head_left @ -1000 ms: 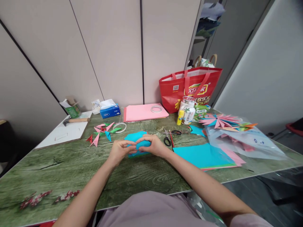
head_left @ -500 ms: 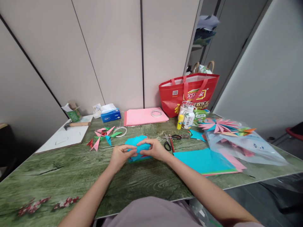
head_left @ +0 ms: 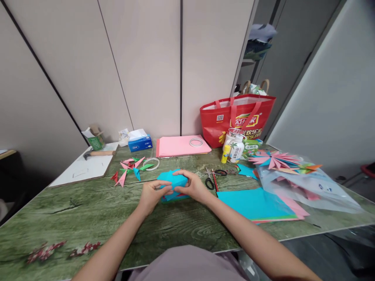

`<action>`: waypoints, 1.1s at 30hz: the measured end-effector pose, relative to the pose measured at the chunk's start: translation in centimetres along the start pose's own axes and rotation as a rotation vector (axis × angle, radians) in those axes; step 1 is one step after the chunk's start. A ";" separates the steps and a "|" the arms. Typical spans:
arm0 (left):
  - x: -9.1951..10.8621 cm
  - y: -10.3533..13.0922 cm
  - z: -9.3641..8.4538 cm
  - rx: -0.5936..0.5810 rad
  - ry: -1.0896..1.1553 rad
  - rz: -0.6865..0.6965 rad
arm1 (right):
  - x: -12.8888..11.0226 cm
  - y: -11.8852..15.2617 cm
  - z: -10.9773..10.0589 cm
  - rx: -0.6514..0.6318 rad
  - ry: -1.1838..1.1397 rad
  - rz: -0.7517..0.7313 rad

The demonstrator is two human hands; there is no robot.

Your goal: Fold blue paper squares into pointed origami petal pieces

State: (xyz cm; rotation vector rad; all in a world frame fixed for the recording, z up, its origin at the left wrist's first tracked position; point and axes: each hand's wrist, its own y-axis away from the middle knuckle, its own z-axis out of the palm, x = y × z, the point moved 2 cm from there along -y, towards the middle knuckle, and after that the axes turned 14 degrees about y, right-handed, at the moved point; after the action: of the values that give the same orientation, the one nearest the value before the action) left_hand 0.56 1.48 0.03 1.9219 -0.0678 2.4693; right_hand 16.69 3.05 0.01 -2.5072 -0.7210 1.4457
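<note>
Between my hands is a blue piece of paper (head_left: 179,180), raised a little over more cut paper in blue, red and green. My left hand (head_left: 154,195) pinches its left side between thumb and fingers. On its right side, my right hand (head_left: 191,186) grips the paper, fingers over the top and thumb at the near side. Fingers cover part of the sheet, so its full outline is hidden. Just right of my right hand lie scissors (head_left: 209,182) with black handles and a red pencil (head_left: 215,182).
Folded paper pieces (head_left: 129,169) and a tape roll (head_left: 150,164) lie at left. Blue sheets (head_left: 258,203), a glue stick (head_left: 225,154), a white bottle (head_left: 236,149) and a paper star (head_left: 274,159) are at right. Behind stand pink sheets (head_left: 178,146), a tissue box (head_left: 140,143) and a red bag (head_left: 212,127).
The view has shifted slightly, so the table's things appear a little further right and lower. Both hands stay on the blue paper, their fingers barely moved.
</note>
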 end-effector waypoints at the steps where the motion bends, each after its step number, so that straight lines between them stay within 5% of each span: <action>1: 0.0 0.1 0.1 0.010 -0.012 0.008 | -0.1 0.0 0.1 0.009 0.017 -0.008; 6: 0.1 0.5 0.4 0.040 -0.112 0.121 | -0.3 0.1 0.5 0.091 0.108 0.014; 10: -0.1 0.4 0.2 0.043 -0.029 0.084 | -0.2 -0.1 0.5 0.095 0.109 0.052; 19: 0.3 0.2 0.2 0.048 -0.002 0.013 | 0.3 0.0 0.2 -0.148 -0.286 0.140; 29: 0.5 -0.1 0.0 -0.011 0.073 -0.120 | -0.5 0.0 -0.6 -0.295 -0.440 0.118; 33: 1.1 -0.1 -0.1 -0.015 0.117 -0.100 | -0.6 -0.1 -0.8 -0.260 -0.427 0.093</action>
State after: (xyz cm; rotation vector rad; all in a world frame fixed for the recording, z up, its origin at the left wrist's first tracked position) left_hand 0.25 1.59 1.06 1.7257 0.0107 2.5021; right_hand 17.07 2.95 0.90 -2.4595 -0.9219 2.0797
